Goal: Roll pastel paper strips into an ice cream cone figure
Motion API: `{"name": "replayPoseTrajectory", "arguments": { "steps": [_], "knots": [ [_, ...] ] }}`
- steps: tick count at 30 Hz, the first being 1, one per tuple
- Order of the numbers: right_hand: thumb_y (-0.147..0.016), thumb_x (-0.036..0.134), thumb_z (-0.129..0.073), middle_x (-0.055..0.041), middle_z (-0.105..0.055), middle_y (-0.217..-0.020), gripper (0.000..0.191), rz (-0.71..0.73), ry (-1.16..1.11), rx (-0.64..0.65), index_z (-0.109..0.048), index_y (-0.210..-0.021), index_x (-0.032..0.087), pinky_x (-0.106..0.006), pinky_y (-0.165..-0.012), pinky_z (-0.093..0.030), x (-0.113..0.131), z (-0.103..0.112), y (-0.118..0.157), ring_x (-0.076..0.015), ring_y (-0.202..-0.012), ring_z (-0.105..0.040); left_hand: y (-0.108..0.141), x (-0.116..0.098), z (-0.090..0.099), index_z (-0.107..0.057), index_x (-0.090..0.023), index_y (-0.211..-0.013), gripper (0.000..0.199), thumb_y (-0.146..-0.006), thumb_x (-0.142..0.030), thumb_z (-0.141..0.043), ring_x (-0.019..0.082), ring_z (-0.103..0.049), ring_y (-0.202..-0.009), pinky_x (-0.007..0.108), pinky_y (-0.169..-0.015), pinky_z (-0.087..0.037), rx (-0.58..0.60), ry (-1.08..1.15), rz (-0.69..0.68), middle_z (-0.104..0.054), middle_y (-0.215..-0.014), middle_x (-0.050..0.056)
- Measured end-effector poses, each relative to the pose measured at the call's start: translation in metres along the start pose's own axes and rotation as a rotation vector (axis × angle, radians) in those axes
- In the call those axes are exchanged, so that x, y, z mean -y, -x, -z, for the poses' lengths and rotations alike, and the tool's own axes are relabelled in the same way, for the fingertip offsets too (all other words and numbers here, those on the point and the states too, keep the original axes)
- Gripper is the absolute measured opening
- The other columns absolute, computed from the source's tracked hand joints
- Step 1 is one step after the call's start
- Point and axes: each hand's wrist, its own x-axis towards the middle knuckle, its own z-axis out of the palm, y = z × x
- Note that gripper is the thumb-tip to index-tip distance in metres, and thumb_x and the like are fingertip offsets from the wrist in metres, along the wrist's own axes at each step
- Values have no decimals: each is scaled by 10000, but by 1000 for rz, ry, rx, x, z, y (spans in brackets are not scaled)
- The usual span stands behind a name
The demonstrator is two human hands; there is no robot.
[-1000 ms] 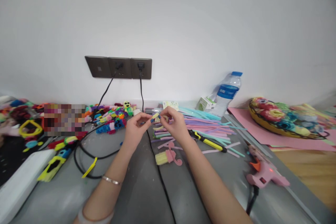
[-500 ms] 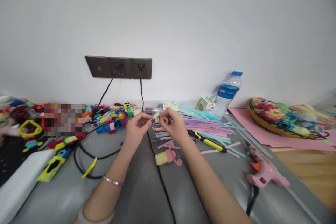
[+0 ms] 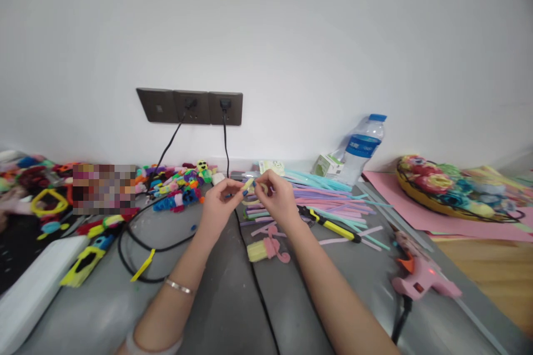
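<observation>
A small pale yellow pipe cleaner piece (image 3: 249, 184) is pinched between my two hands above the grey table. My left hand (image 3: 222, 199) grips it from the left with thumb and forefinger. From the other side, my right hand (image 3: 272, 195) has its fingertips closed on the same piece, part of which curls under the fingers. Just below lies a pink and yellow pipe cleaner figure (image 3: 266, 248) on the table. Loose pastel pipe cleaners (image 3: 328, 198) spread out behind and right of my right hand, with a yellow and black cutter (image 3: 333, 226) on them.
A pink glue gun (image 3: 425, 280) lies at the right, its light red. Behind stand a water bottle (image 3: 363, 147) and a small box (image 3: 327, 165). A basket of flowers (image 3: 449, 205) sits far right. Black cables (image 3: 260, 294) cross the table; colourful pipe cleaner figures (image 3: 179, 186) crowd the left.
The fingertips have shifted slightly on the yellow piece, and more of it shows now. Both hands stay in nearly the same place.
</observation>
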Motion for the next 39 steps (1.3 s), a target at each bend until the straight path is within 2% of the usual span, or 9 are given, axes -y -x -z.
{"name": "replayPoseTrajectory", "arguments": {
  "steps": [4, 7, 9, 13, 15, 19, 22, 29, 39],
  "knots": [
    [-851, 181, -531, 26, -480, -647, 58, -1, -8, -4, -554, -812, 217, -264, -565, -343, -6, 2, -1, -127, -552, -406, -2, 0, 12, -703, -188, -773, 86, -719, -252, -682, 171, -648, -712, 256, -650, -521, 39, -184, -12, -710, -760, 34],
    [-865, 176, -531, -4, -539, -719, 74, 45, -21, 22, -578, -825, 216, -274, -589, -358, -8, 2, -2, -140, -588, -432, -3, 1, 29, -714, -175, -749, 92, -710, -252, -682, 161, -627, -625, 244, -587, -504, 233, -233, 81, -693, -686, 34],
    [-867, 160, -535, -12, -547, -746, 85, 73, -45, 53, -588, -828, 214, -278, -606, -364, -8, 2, -3, -146, -612, -442, -2, 0, 41, -718, -163, -755, 118, -718, -266, -673, 146, -598, -518, 236, -522, -484, 381, -223, 206, -651, -589, 13],
    [-876, 128, -537, -8, -509, -738, 115, 115, -90, 137, -603, -827, 208, -279, -623, -365, -4, 2, -4, -148, -629, -434, -1, -4, 54, -761, -168, -822, 188, -723, -307, -684, 126, -558, -464, 212, -430, -423, 492, -268, 309, -705, -697, 40],
    [-881, 127, -542, -12, -507, -749, 119, 129, -108, 188, -614, -834, 208, -277, -623, -367, -3, 2, -4, -151, -641, -440, -2, -6, 52, -772, -181, -847, 216, -747, -345, -674, 120, -527, -474, 205, -406, -374, 463, -270, 283, -716, -740, 47],
    [-883, 139, -564, -10, -510, -751, 111, 135, -134, 268, -639, -843, 210, -270, -612, -371, -1, 1, -4, -147, -632, -447, -4, -11, 37, -751, -185, -821, 222, -775, -380, -656, 121, -513, -536, 207, -479, -377, 296, -139, 210, -672, -684, 20],
    [-885, 147, -578, -13, -515, -761, 97, 135, -148, 295, -651, -845, 198, -261, -607, -374, -1, 0, -4, -137, -630, -456, -4, -12, 28, -722, -179, -782, 216, -743, -388, -682, 129, -516, -579, 212, -510, -381, 286, -79, 209, -655, -693, 15],
    [-872, 145, -554, 4, -521, -711, 96, 75, -153, 264, -639, -887, 187, -252, -591, -360, -2, -2, -2, -125, -604, -439, -4, -7, 28, -676, -166, -769, 267, -712, -425, -710, 95, -411, -557, 202, -505, -306, 258, -27, 302, -553, -660, -17],
    [-838, 242, -573, 27, -495, -599, 104, -129, -340, 256, -639, -813, 166, -233, -522, -329, 1, -8, 0, -104, -538, -418, -4, -3, 12, -688, -152, -728, 358, -578, -441, -836, 52, -393, -510, 179, -476, -283, -18, 300, 379, -561, -620, -32]
  ]
}}
